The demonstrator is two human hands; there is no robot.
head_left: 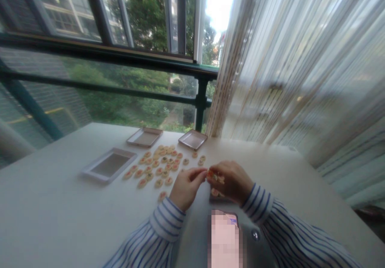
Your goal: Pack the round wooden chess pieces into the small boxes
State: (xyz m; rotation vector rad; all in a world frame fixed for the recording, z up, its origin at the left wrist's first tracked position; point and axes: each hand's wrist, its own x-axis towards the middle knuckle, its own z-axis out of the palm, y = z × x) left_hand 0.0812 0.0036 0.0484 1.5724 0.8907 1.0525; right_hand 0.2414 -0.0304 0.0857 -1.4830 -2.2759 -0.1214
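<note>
My left hand (187,185) has its thumb and fingers pinched together, close to the fingertips of my right hand; what lies in the pinch is too small to tell. My right hand (233,179) curls over a small dark box (221,199) with several round pieces in it. A reddish Chinese chess piece (211,175) shows at my right fingertips. Left of my hands, many Chinese chess pieces (159,171), pale discs with red or dark characters, lie scattered on the white table (75,216).
A white tray (131,155) stands left of the pieces. Two shallow brown-rimmed trays (160,131) (205,139) sit along the far edge. A phone (234,219) is at the near side, partly blurred out. Beyond are a green railing (201,95) and a string curtain (270,79).
</note>
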